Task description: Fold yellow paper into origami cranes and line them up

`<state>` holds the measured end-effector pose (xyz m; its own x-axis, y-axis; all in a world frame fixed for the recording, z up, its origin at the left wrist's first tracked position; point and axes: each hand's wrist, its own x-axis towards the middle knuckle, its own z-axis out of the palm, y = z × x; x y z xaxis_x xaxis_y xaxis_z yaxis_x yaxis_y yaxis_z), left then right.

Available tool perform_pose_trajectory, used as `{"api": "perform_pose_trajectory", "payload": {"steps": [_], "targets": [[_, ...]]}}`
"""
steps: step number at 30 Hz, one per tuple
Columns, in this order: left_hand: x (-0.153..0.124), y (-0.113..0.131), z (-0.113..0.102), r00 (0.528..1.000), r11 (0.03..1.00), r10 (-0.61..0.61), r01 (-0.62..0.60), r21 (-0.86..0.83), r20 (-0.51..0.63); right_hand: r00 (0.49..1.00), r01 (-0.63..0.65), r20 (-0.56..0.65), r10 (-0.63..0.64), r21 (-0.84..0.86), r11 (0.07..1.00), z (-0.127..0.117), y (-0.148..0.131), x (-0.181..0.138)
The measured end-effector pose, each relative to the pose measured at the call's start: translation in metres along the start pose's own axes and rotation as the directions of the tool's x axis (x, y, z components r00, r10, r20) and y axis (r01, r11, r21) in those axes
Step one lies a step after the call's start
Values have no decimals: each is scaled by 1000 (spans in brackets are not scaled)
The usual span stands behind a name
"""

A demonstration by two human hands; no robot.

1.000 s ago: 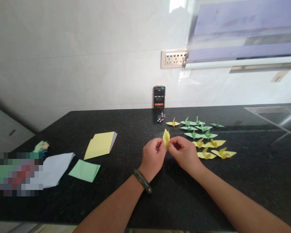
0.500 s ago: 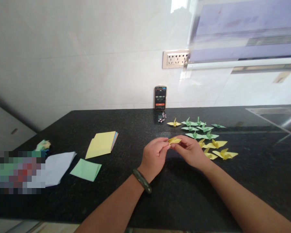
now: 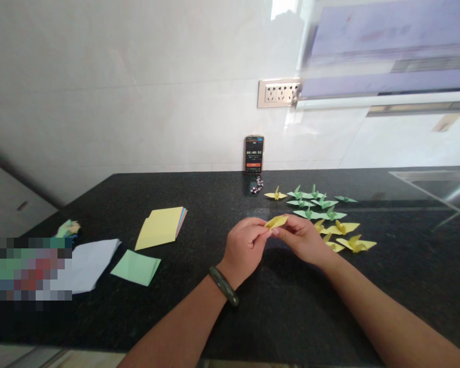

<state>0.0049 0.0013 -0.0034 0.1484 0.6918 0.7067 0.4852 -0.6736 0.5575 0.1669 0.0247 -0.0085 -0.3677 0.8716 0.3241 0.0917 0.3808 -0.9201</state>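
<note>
Between both hands, just above the dark countertop (image 3: 199, 306), is a small folded yellow origami piece (image 3: 276, 222). My left hand (image 3: 247, 245), with a dark green bangle (image 3: 224, 286) on its wrist, pinches the piece's left end. From the other side my right hand (image 3: 301, 237) grips it with thumb and fingers, and the fingertips partly cover it. Close beside my right hand lie several yellow paper cranes (image 3: 355, 243), some partly hidden by it. Beyond them sit several green paper cranes (image 3: 308, 203) and one more yellow crane (image 3: 276, 195).
A phone (image 3: 254, 154) showing a timer leans on the wall, a beaded strap (image 3: 257, 186) before it. To the left lie a yellow-topped paper stack (image 3: 159, 228), a folded green sheet (image 3: 136, 267) and white paper (image 3: 94, 266). A sink edge (image 3: 437, 197) is at right.
The yellow piece has turned slightly between my fingers, so a broader flat face shows. Both hands stay in nearly the same place.
</note>
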Motion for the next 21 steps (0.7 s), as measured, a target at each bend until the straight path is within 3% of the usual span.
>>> {"api": "perform_pose_trajectory", "payload": {"steps": [6, 9, 12, 15, 21], "targets": [[-3, 0, 2, 998, 999, -44, 43, -17, -47, 1000, -30, -2, 30, 44, 999, 1, 1, 0], [-4, 0, 3, 985, 975, -174, 170, -141, -20, 999, -33, -11, 34, 30, 999, 1, -1, 0], [-2, 0, 4, 928, 859, -369, 362, -362, 50, 999, -49, 0, 49, 41, 998, 1, -1, 0], [1, -1, 5, 861, 712, -498, 472, -520, 99, 998, -61, 24, 59, 66, 996, 0, -1, 0], [5, 0, 5, 836, 671, -525, 520, -529, 156, 996, -82, 52, 78, 83, 993, 0, 0, -1]]}}
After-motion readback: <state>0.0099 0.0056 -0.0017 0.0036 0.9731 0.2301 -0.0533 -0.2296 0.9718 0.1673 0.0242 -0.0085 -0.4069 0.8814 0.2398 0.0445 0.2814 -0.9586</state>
